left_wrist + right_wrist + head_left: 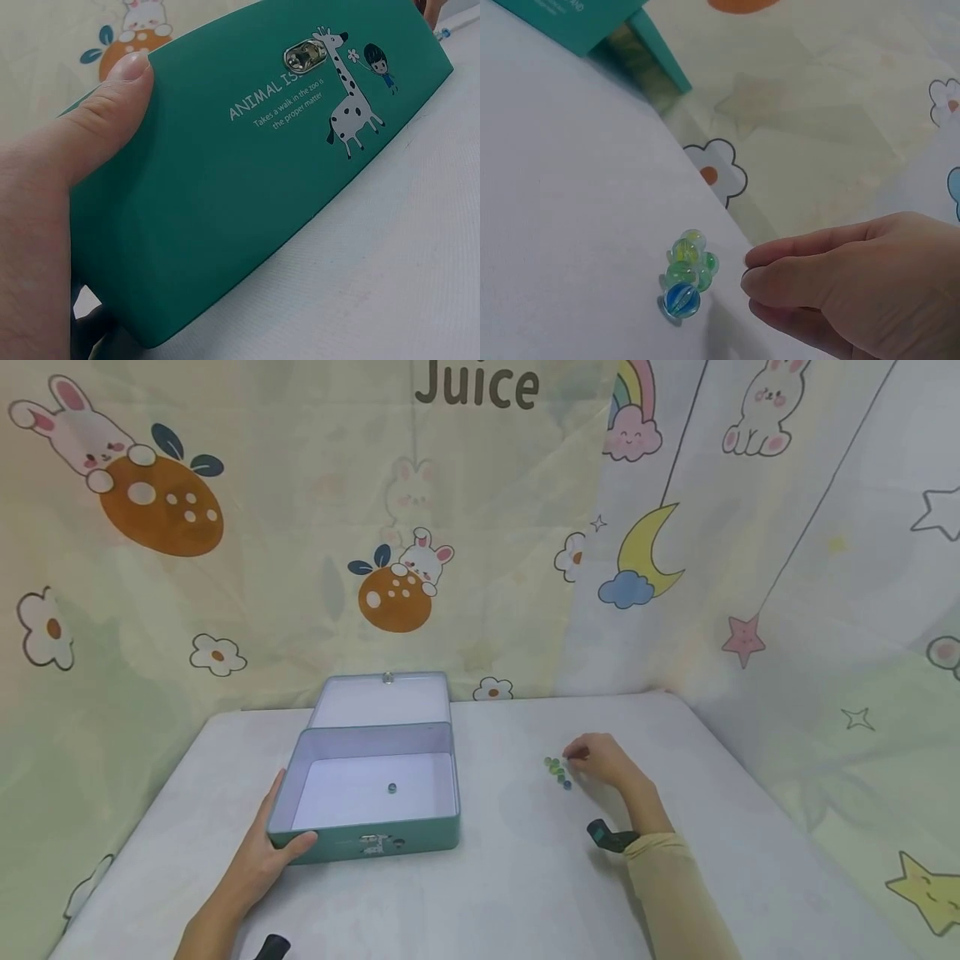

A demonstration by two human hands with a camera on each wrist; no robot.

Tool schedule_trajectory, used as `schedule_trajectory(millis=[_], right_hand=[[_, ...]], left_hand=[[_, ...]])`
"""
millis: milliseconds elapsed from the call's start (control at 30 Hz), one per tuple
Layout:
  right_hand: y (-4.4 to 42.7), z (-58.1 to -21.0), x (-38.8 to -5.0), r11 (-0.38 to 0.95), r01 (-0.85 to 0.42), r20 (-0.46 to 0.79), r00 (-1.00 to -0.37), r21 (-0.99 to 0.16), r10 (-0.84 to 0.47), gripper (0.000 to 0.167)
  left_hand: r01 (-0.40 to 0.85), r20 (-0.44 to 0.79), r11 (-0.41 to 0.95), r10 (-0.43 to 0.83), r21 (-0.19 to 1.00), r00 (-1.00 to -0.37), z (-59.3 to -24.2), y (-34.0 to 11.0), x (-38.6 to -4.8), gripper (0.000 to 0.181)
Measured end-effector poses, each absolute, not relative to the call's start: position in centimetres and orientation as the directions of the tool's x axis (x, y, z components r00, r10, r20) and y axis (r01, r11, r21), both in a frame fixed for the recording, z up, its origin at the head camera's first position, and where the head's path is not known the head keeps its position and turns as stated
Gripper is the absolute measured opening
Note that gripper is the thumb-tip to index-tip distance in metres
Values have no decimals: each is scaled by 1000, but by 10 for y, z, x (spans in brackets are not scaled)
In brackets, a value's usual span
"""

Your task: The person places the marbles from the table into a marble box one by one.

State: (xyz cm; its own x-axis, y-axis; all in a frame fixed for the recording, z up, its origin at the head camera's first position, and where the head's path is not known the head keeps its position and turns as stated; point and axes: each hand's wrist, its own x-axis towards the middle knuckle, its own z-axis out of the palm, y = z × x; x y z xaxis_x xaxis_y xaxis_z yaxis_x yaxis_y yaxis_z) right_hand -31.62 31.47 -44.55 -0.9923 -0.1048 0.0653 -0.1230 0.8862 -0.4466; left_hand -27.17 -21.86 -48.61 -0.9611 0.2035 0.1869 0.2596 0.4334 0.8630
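A green tin box (375, 839) with a pale inside stands on the table, its hinged lid (381, 700) tipped back. One marble (392, 787) lies on its floor. My left hand (262, 856) grips the box's near left corner, thumb (124, 94) against the printed front; the other fingers run along the left side, mostly hidden. To the right of the box, several glass marbles (681, 276), green, yellowish and blue, lie in a cluster. Just beside them my right hand (606, 760) pinches what looks like a marble; only a dark sliver shows between thumb and fingertips.
The white-covered table (510, 877) ends at a cloth backdrop (300, 543) printed with rabbits, flowers and stars. A metal latch (305, 56) sits on the box front. A dark wrist device (611, 837) is at my right wrist, above the cloth.
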Motion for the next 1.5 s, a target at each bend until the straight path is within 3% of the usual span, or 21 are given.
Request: schedule_trajectory(millis=[600, 1167, 1500], right_hand=[[289, -424, -313, 841, -152, 95, -988, -520, -120, 20], [254, -400, -307, 779, -332, 202, -943, -533, -264, 14], [216, -387, -319, 755, -426, 167, -902, -499, -399, 15]], left_hand=[[258, 194, 419, 190, 871, -962, -491, -222, -268, 101], [296, 227, 401, 211, 867, -951, -490, -219, -273, 102], [289, 223, 423, 200, 859, -954, -487, -218, -270, 105]])
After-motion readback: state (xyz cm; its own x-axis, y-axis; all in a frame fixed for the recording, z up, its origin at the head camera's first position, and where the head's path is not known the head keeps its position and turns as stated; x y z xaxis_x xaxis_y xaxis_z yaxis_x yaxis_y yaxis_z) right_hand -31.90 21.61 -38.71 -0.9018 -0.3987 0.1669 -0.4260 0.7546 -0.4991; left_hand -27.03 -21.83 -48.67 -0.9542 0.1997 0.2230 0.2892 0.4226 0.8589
